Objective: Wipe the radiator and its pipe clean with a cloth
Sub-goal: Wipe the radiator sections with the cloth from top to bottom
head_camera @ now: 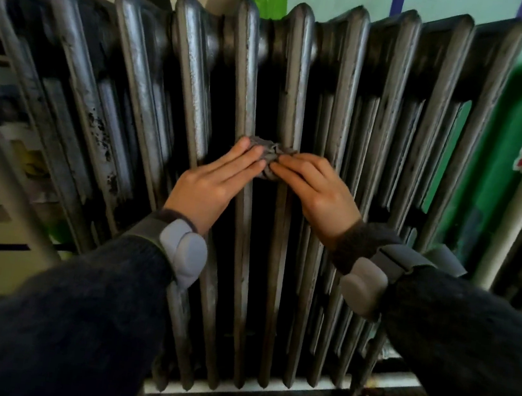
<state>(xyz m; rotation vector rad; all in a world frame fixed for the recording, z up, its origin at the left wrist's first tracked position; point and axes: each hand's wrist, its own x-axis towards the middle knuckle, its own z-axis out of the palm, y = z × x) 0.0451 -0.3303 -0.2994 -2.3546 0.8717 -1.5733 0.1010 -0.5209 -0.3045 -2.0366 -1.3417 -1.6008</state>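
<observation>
I see my bare left hand (214,179) and bare right hand (315,188) meeting fingertip to fingertip mid-frame, dark-sleeved forearms reaching up from both lower corners.

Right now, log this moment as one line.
left hand + right hand on cloth | pressed between radiator columns | mid-height

Radiator (345,116): grey cast-iron columns, upright, paint chipped. Cloth (270,153): small, grey, bunched, pressed against two middle columns at mid-height.

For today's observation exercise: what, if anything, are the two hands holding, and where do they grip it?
A crumpled grey cloth, pinched between the fingertips of the left hand and right hand, one at each end, against the radiator.
</observation>
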